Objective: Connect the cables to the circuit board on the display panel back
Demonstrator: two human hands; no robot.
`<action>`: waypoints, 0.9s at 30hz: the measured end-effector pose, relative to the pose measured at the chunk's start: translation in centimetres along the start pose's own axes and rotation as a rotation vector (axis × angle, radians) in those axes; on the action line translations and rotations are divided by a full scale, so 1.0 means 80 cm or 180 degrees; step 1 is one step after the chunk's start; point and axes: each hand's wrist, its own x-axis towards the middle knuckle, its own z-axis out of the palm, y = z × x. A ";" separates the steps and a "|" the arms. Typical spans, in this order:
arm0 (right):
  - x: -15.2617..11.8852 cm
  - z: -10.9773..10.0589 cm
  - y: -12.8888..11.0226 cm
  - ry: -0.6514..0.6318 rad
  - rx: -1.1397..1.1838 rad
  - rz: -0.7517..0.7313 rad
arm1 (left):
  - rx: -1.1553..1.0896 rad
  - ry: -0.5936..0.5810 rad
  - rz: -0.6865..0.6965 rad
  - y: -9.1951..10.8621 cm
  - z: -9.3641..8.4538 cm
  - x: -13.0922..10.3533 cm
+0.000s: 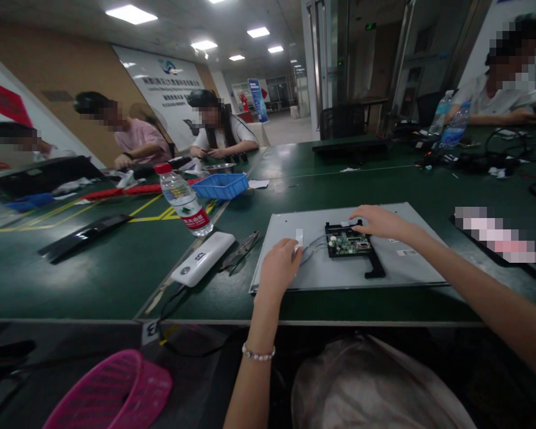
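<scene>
A flat grey display panel point(286, 223) lies on the table before me. On it rests a black plastic bracket point(376, 265) around a green circuit board point(348, 243). Thin grey cables point(313, 243) run left from the board to my left hand point(279, 268), whose bent fingers close at their end; the fingertips are partly hidden. A strip of white tape point(299, 235) shows just above those fingers. My right hand point(379, 221) reaches over the panel, thumb and forefinger closed at the bracket's upper right edge.
Left of the panel are eyeglasses point(241, 251), a white power bank point(204, 258), a water bottle point(185, 202) and a blue tray point(223, 186). A phone point(495, 235) lies right. A pink basket point(111, 390) stands below the table edge. Several people sit around the table.
</scene>
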 end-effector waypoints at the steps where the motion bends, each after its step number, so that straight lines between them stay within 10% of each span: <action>1: 0.007 0.006 -0.001 -0.0039 -0.0026 -0.0006 | 0.0000 0.0031 0.0025 -0.001 0.000 0.000; 16: 0.018 0.013 0.014 0.0369 -0.1034 0.0623 | 0.0223 0.0199 0.0490 0.000 0.009 -0.006; 27: 0.009 0.015 0.066 0.0455 -0.0150 0.0594 | -0.0626 0.0055 0.0905 0.016 -0.012 0.026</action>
